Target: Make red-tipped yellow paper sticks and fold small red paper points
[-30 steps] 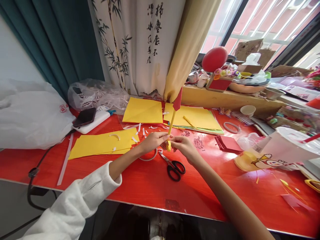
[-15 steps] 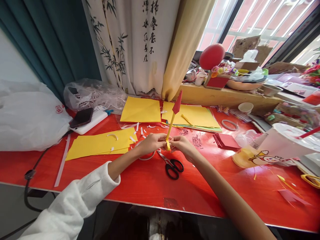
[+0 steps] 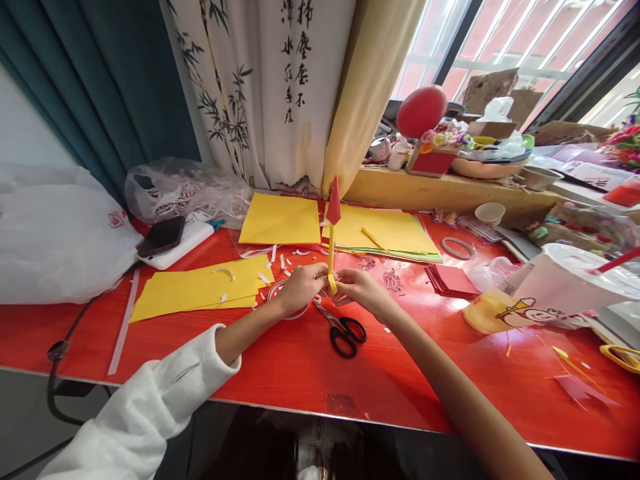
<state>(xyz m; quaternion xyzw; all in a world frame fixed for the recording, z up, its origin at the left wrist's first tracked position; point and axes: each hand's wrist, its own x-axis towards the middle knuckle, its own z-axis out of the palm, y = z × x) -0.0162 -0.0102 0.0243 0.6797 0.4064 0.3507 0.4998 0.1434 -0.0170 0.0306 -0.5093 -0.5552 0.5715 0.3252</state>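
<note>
Between my two hands a paper arrow [image 3: 331,247] stands upright, with a thin yellow shaft, a red pointed head on top and a folded yellow piece at its lower end. My left hand [image 3: 304,288] pinches the lower end from the left side. From the right, my right hand [image 3: 361,288] has its fingers closed on the same folded yellow end. Black-handled scissors [image 3: 345,331] lie on the table just below the hands. Part of a roll of tape [image 3: 295,313] shows behind my left hand.
Yellow paper sheets [image 3: 280,220] and yellow strips [image 3: 200,287] lie on the red table [image 3: 280,373] among white scraps. Red paper pieces [image 3: 451,281] and a large drink cup [image 3: 545,287] are at right. A phone [image 3: 163,237] and a white plastic bag [image 3: 60,233] sit at left.
The arrow has swung from leaning right to nearly upright, its red head moving left. Both hands stay at its lower end, shifted very slightly left.
</note>
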